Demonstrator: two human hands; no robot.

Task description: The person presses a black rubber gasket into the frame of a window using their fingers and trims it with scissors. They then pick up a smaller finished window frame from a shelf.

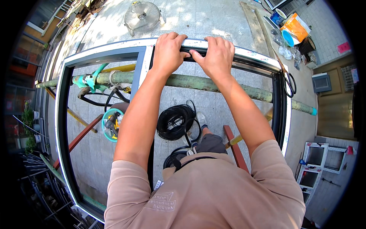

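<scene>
A large window frame (143, 68), dark inside with white film along its edges, lies in front of me across a green pole (190, 81). My left hand (168, 51) is closed over its far rail, just right of the divider. Close beside it, my right hand (218, 55) grips the same rail, fingers curled over the outer edge. Both thumbs point toward each other against a black strip (193, 50) along the rail's inner side. Below the opening, a coil of black rubber strip (167, 124) lies on the floor, one length running toward me. Scissors (290, 82) with black handles rest on the right rail.
Through the left opening shows a teal bucket (104, 124) with a yellow-and-black power tool. A floor fan (142, 17) stands beyond the frame. Buckets and an orange bag (295, 27) sit at the far right. Smaller white frames (313, 164) stand at right, red bars (235, 150) below.
</scene>
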